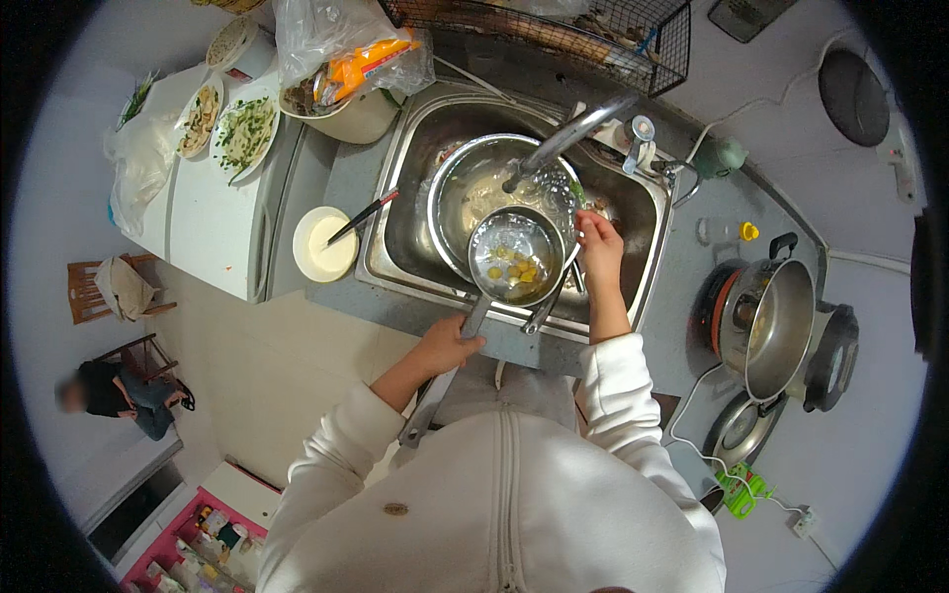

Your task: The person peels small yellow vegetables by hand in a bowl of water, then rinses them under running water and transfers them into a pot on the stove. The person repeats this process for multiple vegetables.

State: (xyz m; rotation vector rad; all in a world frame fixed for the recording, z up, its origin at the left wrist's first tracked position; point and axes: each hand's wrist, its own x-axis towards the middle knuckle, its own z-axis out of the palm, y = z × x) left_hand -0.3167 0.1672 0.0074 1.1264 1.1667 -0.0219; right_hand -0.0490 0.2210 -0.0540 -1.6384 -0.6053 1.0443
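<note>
My left hand (pixel 447 344) is closed around the handle of a small steel saucepan (pixel 482 296), which holds clear liquid and several yellow pieces. The saucepan overlaps the near edge of a large steel basin (pixel 437 215) of water in the sink (pixel 404 178). Over the basin reaches the chrome faucet (pixel 567 137). My right hand (pixel 600 241) is at the basin's right edge, fingers bent together; whether anything small is between them cannot be told. Just below it, metal utensil handles (pixel 541 313) lean across the sink's near side.
Left of the sink stand a white bowl of batter-like liquid (pixel 298 248) with chopsticks (pixel 363 216), a filled bin (pixel 363 122) and plates of food (pixel 248 133). Rightward are a large steel pot (pixel 778 333) and a glowing burner (pixel 719 311). A person (pixel 126 393) sits far left.
</note>
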